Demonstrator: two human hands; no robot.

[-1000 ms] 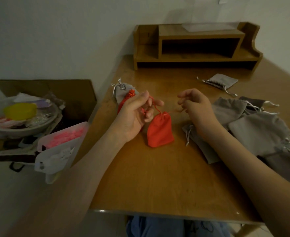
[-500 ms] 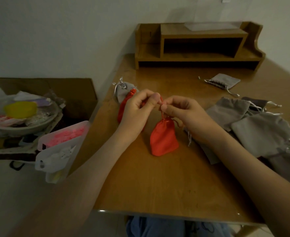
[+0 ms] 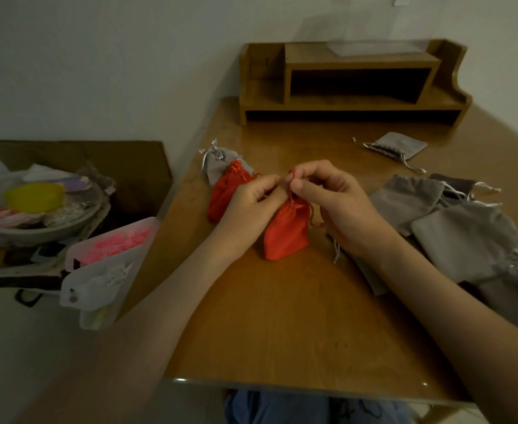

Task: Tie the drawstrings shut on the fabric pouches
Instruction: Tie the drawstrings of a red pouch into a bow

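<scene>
the red pouch [image 3: 286, 237] stood on the table [image 3: 282, 325] between the two hands, its neck gathered. the left hand [image 3: 250, 205] and the right hand [image 3: 335, 203] met above the neck, fingertips together, each pinching the red drawstring [image 3: 292, 173].

risk: the cord was thin. if either pinch loosened before the knot was drawn down, the loop would likely open and the neck slacken. an uneven pull would likely tip the pouch toward the second red pouch [image 3: 222, 195], just beside the left hand. flat grey pouches [image 3: 465, 237] lay near the right forearm.
</scene>
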